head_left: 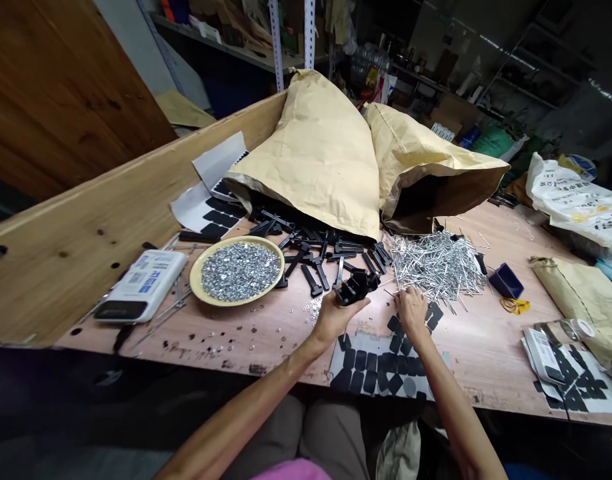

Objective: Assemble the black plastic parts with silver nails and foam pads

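Note:
My left hand (335, 317) is closed around several black plastic parts (355, 287), held together above the table. My right hand (413, 312) reaches to the near left edge of a heap of thin metal pins (441, 267). Its fingers are bent together; whether a pin is between them is too small to make out. Loose black plastic pieces (316, 257) lie scattered beyond my left hand. Under my forearms is a pale sheet with black adhesive pads (371, 363). Small washers (313, 307) lie near my left wrist.
A yellow dish of small metal pieces (241, 272) and a white device (141, 285) stand left, beside a wooden board (136, 180). Two large paper sacks (321, 147) rest behind. To the right are a small dark blue box (507, 281), yellow bands (515, 305) and a glass jar (563, 330).

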Available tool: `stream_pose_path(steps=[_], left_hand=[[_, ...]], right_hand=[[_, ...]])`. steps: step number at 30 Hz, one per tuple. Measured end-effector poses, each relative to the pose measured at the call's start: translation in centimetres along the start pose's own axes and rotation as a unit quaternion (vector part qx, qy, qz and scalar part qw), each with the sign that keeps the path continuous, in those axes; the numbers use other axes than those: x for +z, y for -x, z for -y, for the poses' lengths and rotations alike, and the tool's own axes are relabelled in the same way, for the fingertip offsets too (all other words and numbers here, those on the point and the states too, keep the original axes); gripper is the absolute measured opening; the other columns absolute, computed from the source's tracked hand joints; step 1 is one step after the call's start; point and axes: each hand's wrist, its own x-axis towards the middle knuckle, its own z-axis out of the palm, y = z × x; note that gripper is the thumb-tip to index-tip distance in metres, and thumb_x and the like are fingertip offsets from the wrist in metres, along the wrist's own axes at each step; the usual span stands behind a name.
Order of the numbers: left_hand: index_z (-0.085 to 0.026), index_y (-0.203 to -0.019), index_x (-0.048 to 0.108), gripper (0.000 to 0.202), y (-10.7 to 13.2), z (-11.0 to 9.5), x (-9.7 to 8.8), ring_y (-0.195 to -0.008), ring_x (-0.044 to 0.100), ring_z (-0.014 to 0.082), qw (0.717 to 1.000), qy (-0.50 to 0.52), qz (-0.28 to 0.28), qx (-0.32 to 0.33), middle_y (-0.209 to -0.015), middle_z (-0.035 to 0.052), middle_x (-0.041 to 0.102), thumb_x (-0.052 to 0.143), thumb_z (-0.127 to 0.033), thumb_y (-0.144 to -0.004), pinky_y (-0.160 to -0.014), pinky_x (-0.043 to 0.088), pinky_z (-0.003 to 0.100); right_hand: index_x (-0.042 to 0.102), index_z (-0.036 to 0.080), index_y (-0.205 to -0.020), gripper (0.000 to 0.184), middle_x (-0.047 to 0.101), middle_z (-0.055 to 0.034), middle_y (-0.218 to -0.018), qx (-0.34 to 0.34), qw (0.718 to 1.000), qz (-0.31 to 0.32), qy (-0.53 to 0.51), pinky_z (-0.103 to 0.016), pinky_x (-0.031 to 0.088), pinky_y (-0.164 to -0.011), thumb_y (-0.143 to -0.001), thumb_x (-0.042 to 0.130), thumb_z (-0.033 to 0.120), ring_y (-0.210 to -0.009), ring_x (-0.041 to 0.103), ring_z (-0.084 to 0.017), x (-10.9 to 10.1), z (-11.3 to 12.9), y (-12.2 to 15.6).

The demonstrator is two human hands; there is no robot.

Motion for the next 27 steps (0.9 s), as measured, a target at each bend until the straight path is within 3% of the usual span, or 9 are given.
stream_pose_path(steps=[4,6,9,11,13,15,17,21,27], left_hand=[[-0.017,-0.066,0.066,0.018,-0.4,-0.3,0.5,-0.067,0.063,0.0176,0.998,0.045,0.038,-0.019,-0.067,0.0006,0.069,0.076,-0.027,-0.054,-0.064,0.05,0.028],[-0.016,-0.064,0.066,0.019,-0.7,-0.2,0.5,-0.064,0.062,0.0167,0.992,0.09,0.065,-0.062,-0.064,0.0011,0.067,0.075,-0.03,-0.055,-0.062,0.05,0.028],[-0.015,-0.062,0.065,0.02,-1.3,0.3,0.2,-0.063,0.061,0.0167,0.99,0.101,0.053,-0.087,-0.062,0.0012,0.065,0.075,-0.03,-0.054,-0.061,0.049,0.028],[-0.015,-0.06,0.064,0.018,-1.5,0.7,0.0,-0.065,0.061,0.0177,0.997,0.045,0.016,-0.061,-0.062,0.0006,0.065,0.076,-0.027,-0.052,-0.06,0.048,0.027],[-0.015,-0.059,0.063,0.016,-1.6,1.1,0.1,-0.065,0.061,0.0185,0.999,-0.009,0.003,-0.049,-0.061,0.0,0.065,0.075,-0.024,-0.052,-0.058,0.046,0.026],[-0.015,-0.059,0.063,0.014,-1.4,1.2,0.3,-0.063,0.061,0.0185,0.998,-0.032,0.024,-0.053,-0.06,0.0001,0.065,0.073,-0.022,-0.053,-0.055,0.044,0.025],[-0.015,-0.058,0.061,0.013,-1.0,1.0,0.8,-0.06,0.06,0.0176,0.997,-0.044,0.049,-0.044,-0.058,-0.0003,0.063,0.072,-0.022,-0.055,-0.053,0.042,0.024],[-0.017,-0.056,0.059,0.01,0.0,0.0,1.4,-0.058,0.057,0.0156,0.994,-0.084,0.066,-0.001,-0.055,-0.0036,0.061,0.069,-0.017,-0.054,-0.051,0.039,0.022],[-0.017,-0.057,0.06,0.011,0.8,-1.0,1.4,-0.061,0.058,0.0169,0.991,-0.101,0.082,0.013,-0.054,-0.0047,0.059,0.07,-0.014,-0.053,-0.053,0.039,0.022]], right_hand=[[0.068,0.015,-0.073,0.027,0.064,-0.0139,-0.09,-0.047,0.999,-0.003,-0.007,-0.035,0.035,-0.074,-0.081,0.046,0.003,-0.086,0.053,-0.024,0.7,1.5,-0.5],[0.067,0.015,-0.073,0.025,0.063,-0.0134,-0.089,-0.067,0.998,-0.004,-0.011,-0.034,0.037,-0.074,-0.081,0.046,0.004,-0.086,0.054,-0.023,0.2,1.6,-1.0],[0.064,0.015,-0.078,0.017,0.062,-0.0109,-0.087,-0.037,0.989,-0.067,-0.128,-0.034,0.043,-0.069,-0.083,0.048,0.014,-0.076,0.056,-0.02,-1.4,0.7,-1.3],[0.061,0.016,-0.083,0.011,0.062,-0.0066,-0.082,0.009,0.941,-0.147,-0.304,-0.033,0.047,-0.064,-0.082,0.052,0.022,-0.069,0.057,-0.017,-3.3,0.2,-0.7],[0.057,0.019,-0.095,0.017,0.062,-0.0012,-0.077,0.031,0.855,-0.205,-0.476,-0.032,0.05,-0.064,-0.08,0.057,0.027,-0.068,0.059,-0.016,-5.6,0.4,0.5],[0.05,0.023,-0.111,0.036,0.062,0.0023,-0.076,0.005,0.779,-0.222,-0.586,-0.032,0.052,-0.067,-0.078,0.062,0.028,-0.071,0.061,-0.015,-7.9,1.5,2.0],[0.047,0.025,-0.114,0.04,0.063,0.0031,-0.078,-0.039,0.743,-0.223,-0.63,-0.032,0.053,-0.07,-0.078,0.063,0.027,-0.075,0.062,-0.014,-9.6,3.0,3.3],[0.053,0.025,-0.102,0.027,0.063,0.0021,-0.082,-0.096,0.746,-0.237,-0.615,-0.032,0.053,-0.074,-0.078,0.063,0.026,-0.077,0.064,-0.014,-10.4,5.3,4.6],[0.056,0.024,-0.094,0.018,0.062,-0.0013,-0.091,-0.114,0.778,-0.222,-0.577,-0.031,0.055,-0.07,-0.077,0.063,0.025,-0.074,0.065,-0.014,-9.2,5.7,5.1]])
